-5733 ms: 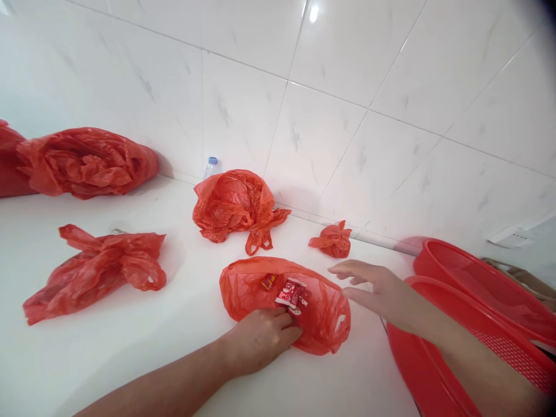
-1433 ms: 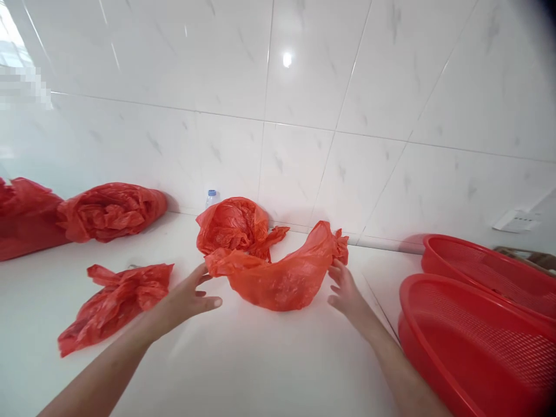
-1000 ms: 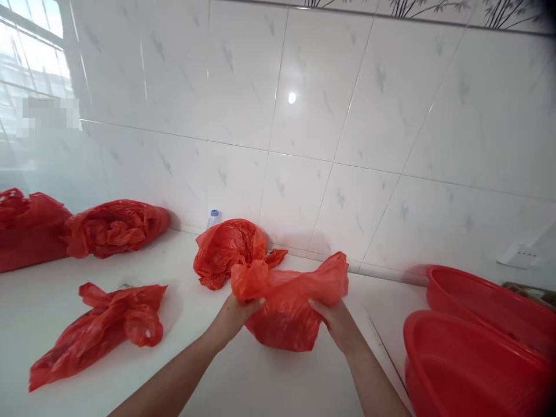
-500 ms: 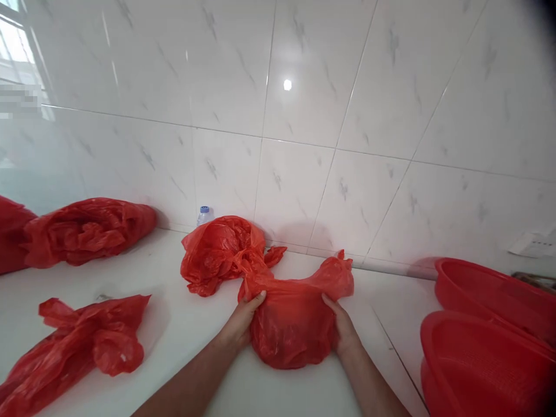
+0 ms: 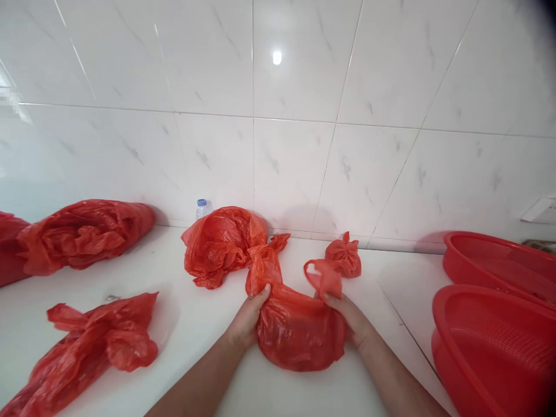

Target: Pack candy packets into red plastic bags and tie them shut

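Between my two hands is a red plastic bag [image 5: 299, 333] with something dark and rounded inside; its contents cannot be made out. My left hand [image 5: 252, 315] grips the bag's left side, thumb on top. On the opposite side my right hand [image 5: 347, 315] is closed on the bag near its right handle loop. Both handles stick up toward the wall. Just behind the right handle sits a small knotted red bag [image 5: 345, 258]. An open, crumpled red bag [image 5: 221, 246] lies behind my left hand.
Red plastic baskets [image 5: 490, 347] stand at the right. On the left lie a twisted red bag [image 5: 99, 341] and a large bundle of red bags [image 5: 91, 234]. A bottle with a blue cap [image 5: 202, 207] stands by the tiled wall [image 5: 295, 168] behind the white table [image 5: 191, 324].
The bag's handles have come up and apart, with the right loop now standing open. The small knotted bag behind has come into clear sight. The view has shifted slightly.
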A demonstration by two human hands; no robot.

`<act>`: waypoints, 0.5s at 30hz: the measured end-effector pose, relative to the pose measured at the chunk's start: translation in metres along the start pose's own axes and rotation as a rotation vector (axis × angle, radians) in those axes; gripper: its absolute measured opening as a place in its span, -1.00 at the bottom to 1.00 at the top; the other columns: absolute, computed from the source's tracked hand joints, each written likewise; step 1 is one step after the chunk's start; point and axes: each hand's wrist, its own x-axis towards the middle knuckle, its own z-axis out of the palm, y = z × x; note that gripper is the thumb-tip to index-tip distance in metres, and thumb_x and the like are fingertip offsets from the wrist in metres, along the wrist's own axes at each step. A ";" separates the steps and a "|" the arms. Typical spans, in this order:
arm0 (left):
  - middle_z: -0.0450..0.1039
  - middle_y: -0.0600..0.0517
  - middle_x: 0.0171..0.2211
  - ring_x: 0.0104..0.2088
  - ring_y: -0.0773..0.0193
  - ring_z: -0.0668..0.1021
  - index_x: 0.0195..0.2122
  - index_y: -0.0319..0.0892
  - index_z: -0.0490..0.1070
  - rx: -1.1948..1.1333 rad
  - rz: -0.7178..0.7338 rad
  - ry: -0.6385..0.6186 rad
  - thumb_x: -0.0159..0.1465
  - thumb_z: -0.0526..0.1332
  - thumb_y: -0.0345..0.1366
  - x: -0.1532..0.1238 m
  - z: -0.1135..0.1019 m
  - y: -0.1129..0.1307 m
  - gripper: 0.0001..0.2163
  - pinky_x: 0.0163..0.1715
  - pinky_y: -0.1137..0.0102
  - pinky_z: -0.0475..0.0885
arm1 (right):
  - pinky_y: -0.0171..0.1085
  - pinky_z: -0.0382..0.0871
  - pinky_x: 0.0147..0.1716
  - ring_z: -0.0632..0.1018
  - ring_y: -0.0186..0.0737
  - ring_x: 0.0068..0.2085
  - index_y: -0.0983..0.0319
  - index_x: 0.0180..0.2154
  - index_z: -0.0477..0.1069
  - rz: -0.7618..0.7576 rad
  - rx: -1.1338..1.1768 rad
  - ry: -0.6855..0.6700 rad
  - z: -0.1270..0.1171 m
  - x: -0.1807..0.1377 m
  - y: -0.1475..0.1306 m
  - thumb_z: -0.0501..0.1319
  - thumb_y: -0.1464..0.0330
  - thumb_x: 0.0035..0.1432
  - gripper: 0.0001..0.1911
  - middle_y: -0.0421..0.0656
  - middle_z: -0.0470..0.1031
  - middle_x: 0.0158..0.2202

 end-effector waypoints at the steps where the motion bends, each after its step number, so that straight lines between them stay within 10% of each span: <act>1: 0.56 -0.14 -0.24 -0.13 0.04 0.57 -0.22 -0.24 0.39 0.000 0.001 0.013 0.17 0.26 -0.18 -0.001 0.001 0.000 -0.75 -0.05 0.20 0.43 | -0.09 0.38 -0.17 0.55 -0.02 -0.21 0.23 -0.32 0.49 -0.021 0.046 0.009 -0.001 0.000 0.000 0.35 0.11 -0.13 -0.63 -0.06 0.55 -0.30; 5: 0.56 -0.14 -0.27 -0.16 0.03 0.58 -0.21 -0.25 0.38 0.007 0.021 0.042 0.16 0.27 -0.19 -0.004 0.004 0.001 -0.74 -0.10 0.19 0.46 | -0.11 0.35 -0.12 0.50 -0.07 -0.08 0.12 -0.17 0.45 -0.065 0.207 0.025 -0.006 0.003 0.002 0.22 0.13 0.04 -0.68 -0.14 0.52 -0.17; 8: 0.56 -0.15 -0.27 -0.18 0.02 0.58 -0.23 -0.27 0.40 0.025 0.024 0.035 0.16 0.28 -0.23 -0.005 0.005 0.000 -0.76 -0.11 0.18 0.46 | -0.23 0.36 -0.21 0.50 -0.21 -0.25 0.13 -0.43 0.38 -0.059 0.272 0.051 -0.006 0.005 0.004 0.21 0.23 0.06 -0.87 -0.24 0.47 -0.38; 15: 0.54 -0.20 -0.19 -0.12 0.02 0.55 -0.17 -0.32 0.42 -0.039 -0.026 -0.065 0.17 0.25 -0.28 -0.006 0.001 -0.003 -0.75 -0.03 0.18 0.40 | -0.34 0.25 -0.46 0.26 -0.37 -0.55 0.19 -0.61 0.11 0.076 0.425 -0.145 0.007 0.004 0.008 0.17 0.08 0.04 -0.58 -0.26 0.19 -0.58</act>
